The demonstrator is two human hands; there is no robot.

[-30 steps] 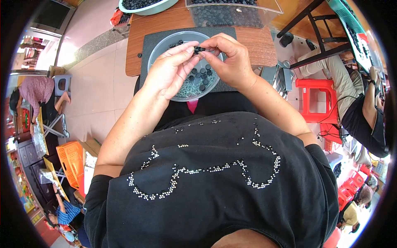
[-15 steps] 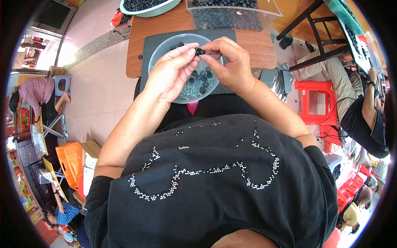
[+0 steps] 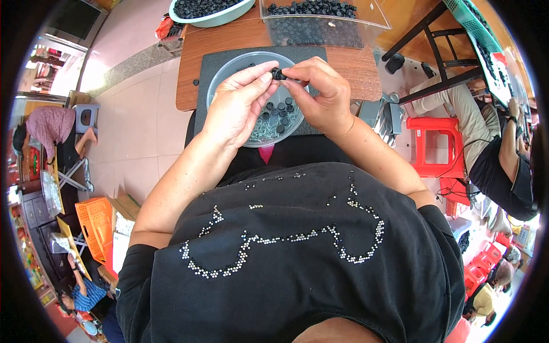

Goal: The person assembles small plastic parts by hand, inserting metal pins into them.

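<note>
Both hands meet above a clear round tub [image 3: 216, 73]. Between their fingertips is a small black round cap-like piece [image 3: 278, 74]. My left hand [image 3: 237, 106] pinches its left side with thumb and forefinger. From the right, my right hand [image 3: 323, 94] grips its other side between thumb and forefinger; whether it is one piece or two joined ones I cannot tell. Below, the tub holds several loose black caps [image 3: 282, 108] and a heap of thin silvery screw-like pins [image 3: 264, 129]. The left hand hides part of the tub.
The tub sits on a dark mat [image 3: 317, 55] on a brown wooden table [image 3: 191, 57]. Behind it stand a clear bin [image 3: 366, 23] and a pale green basin [image 3: 220, 18] of black parts. At right are a red stool [image 3: 420, 123] and a seated person [image 3: 503, 177].
The hands remain together over the tub, and more of the black piece shows between the fingertips. In the picture the tub and table sit slightly lower.
</note>
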